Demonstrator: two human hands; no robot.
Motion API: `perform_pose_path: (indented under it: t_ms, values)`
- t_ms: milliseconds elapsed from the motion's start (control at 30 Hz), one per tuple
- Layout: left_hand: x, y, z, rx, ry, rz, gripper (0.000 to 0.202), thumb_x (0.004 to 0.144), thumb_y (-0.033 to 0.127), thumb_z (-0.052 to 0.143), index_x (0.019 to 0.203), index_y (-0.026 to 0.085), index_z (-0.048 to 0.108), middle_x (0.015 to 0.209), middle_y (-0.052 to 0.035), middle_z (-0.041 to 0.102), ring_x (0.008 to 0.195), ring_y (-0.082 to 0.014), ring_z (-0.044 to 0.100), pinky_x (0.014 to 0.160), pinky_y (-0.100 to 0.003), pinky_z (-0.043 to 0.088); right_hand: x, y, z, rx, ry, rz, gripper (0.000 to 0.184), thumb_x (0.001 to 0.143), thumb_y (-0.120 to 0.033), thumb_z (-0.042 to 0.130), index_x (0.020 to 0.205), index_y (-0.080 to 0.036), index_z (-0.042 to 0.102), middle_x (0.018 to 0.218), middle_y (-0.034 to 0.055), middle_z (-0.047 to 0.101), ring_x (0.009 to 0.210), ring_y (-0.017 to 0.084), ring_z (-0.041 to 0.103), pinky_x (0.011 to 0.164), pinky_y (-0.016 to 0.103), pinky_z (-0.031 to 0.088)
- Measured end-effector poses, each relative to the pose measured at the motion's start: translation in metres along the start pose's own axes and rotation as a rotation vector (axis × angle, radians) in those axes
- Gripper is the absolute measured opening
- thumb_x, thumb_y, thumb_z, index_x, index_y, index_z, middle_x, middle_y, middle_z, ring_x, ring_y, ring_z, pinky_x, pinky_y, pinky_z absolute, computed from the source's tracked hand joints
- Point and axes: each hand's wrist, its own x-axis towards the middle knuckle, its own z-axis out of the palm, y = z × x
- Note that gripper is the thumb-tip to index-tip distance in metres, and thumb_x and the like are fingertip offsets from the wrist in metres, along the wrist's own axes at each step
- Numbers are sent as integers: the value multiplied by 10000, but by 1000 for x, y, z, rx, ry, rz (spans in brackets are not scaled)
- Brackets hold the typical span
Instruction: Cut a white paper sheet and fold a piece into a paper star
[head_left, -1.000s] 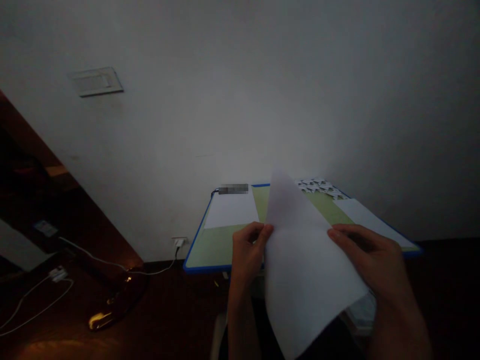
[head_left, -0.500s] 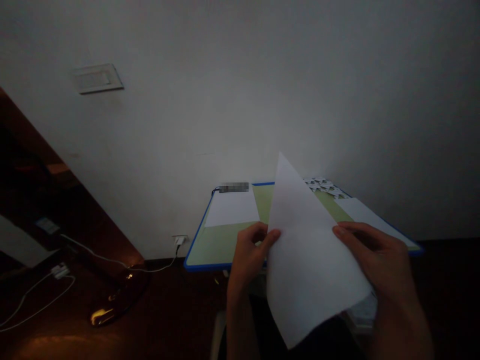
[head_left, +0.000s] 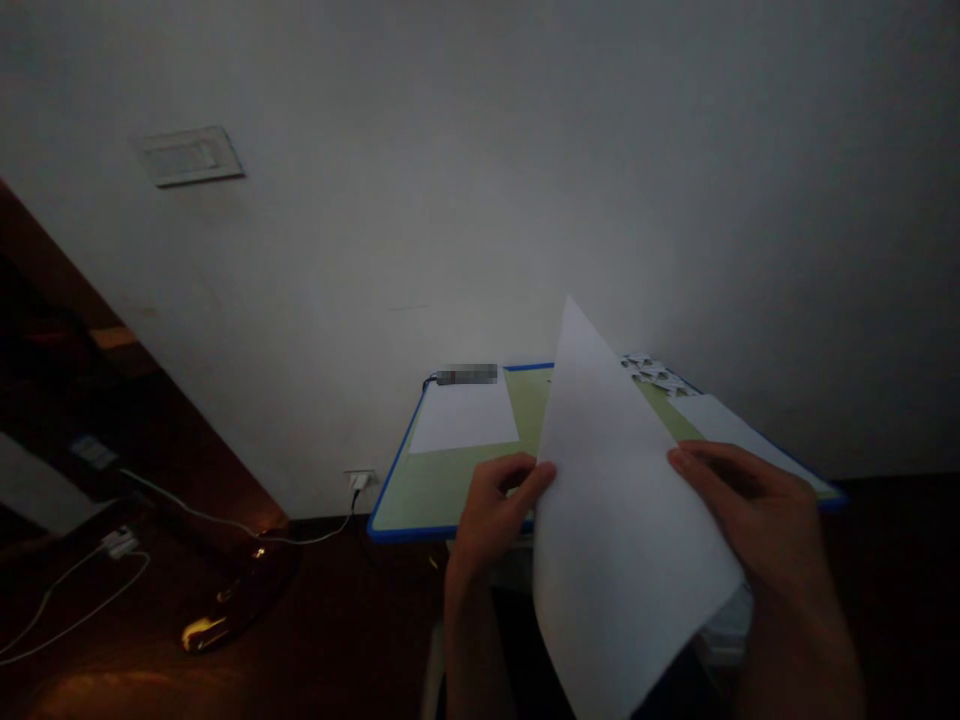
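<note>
A white sheet of paper is held up in front of me, tilted, with one pointed corner upward. My left hand pinches its left edge between thumb and fingers. On the opposite edge, my right hand grips the paper the same way, thumb on the near face. Behind the sheet is a small table with a pale green top and a blue rim. The paper hides the middle of the tabletop.
Another white sheet lies at the table's left, with a blurred-out dark object at its far edge. On the right are a patterned black-and-white item and more white paper. A plug sits in the wall socket.
The paper's top corner has shifted slightly up and to the right, and its lower end now reaches the bottom of the view. My left hand has dipped a little; both hands keep their hold.
</note>
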Motion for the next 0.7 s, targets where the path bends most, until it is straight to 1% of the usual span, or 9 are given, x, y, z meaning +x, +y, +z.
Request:
perform_pose_path:
  t_ms: [167, 233, 300, 367, 433, 500, 567, 633, 700]
  values:
    - [5, 1, 2, 153, 157, 9, 361, 865, 486, 735, 685, 173, 726, 664, -12, 641, 655, -158, 539, 630, -285, 390, 0, -3, 4, 1, 15, 5, 238, 627, -446, 876, 757, -250, 842, 813, 54, 837, 772, 268, 767, 723, 379, 618]
    - [7, 0, 4, 196, 180, 12, 394, 869, 502, 726, 648, 177, 693, 623, 3, 591, 622, -147, 496, 602, -283, 357, -1, -3, 6, 19, 19, 2, 229, 639, -439, 878, 763, -250, 842, 814, 53, 837, 769, 265, 768, 731, 380, 622]
    - [7, -1, 4, 210, 192, 21, 460, 881, 527, 709, 590, 184, 617, 579, 26, 503, 587, -132, 435, 573, -281, 312, -1, -2, 7, 29, 21, 2, 230, 652, -437, 882, 779, -249, 843, 826, 53, 840, 770, 265, 771, 737, 382, 626]
    - [6, -2, 4, 199, 180, 33, 493, 900, 539, 689, 576, 191, 559, 571, 36, 453, 580, -127, 409, 564, -280, 294, -1, 0, 7, 27, 30, 1, 234, 664, -439, 885, 792, -247, 844, 841, 56, 843, 776, 268, 775, 736, 387, 629]
    - [4, -2, 3, 175, 132, 51, 446, 918, 518, 681, 631, 192, 580, 614, 26, 505, 613, -135, 458, 588, -275, 335, 0, 3, 7, 23, 45, -4, 243, 673, -443, 886, 800, -240, 844, 847, 63, 846, 779, 274, 778, 723, 391, 631]
    - [3, -2, 1, 150, 72, 73, 352, 932, 476, 679, 730, 192, 632, 709, 2, 604, 692, -156, 550, 648, -274, 407, 0, 5, 6, 25, 57, -5, 251, 680, -444, 885, 808, -232, 844, 848, 68, 846, 782, 278, 780, 717, 394, 631]
    - [2, -1, 1, 135, 46, 84, 282, 945, 442, 669, 809, 195, 656, 801, -19, 668, 768, -174, 612, 703, -280, 453, 1, 7, 6, 33, 58, 0, 256, 677, -439, 887, 812, -226, 844, 845, 68, 844, 779, 276, 777, 719, 393, 630]
    - [3, 0, 1, 138, 66, 70, 261, 951, 427, 658, 832, 195, 658, 815, -27, 691, 770, -179, 628, 703, -281, 461, 3, 8, 7, 46, 51, 18, 253, 667, -427, 891, 809, -223, 845, 839, 66, 842, 777, 271, 774, 724, 390, 629]
    - [5, -2, 3, 159, 115, 39, 268, 941, 430, 662, 817, 193, 655, 775, -26, 696, 724, -176, 619, 667, -279, 446, 4, 10, 10, 66, 48, 36, 254, 656, -421, 894, 799, -218, 844, 828, 68, 840, 773, 270, 771, 721, 389, 626]
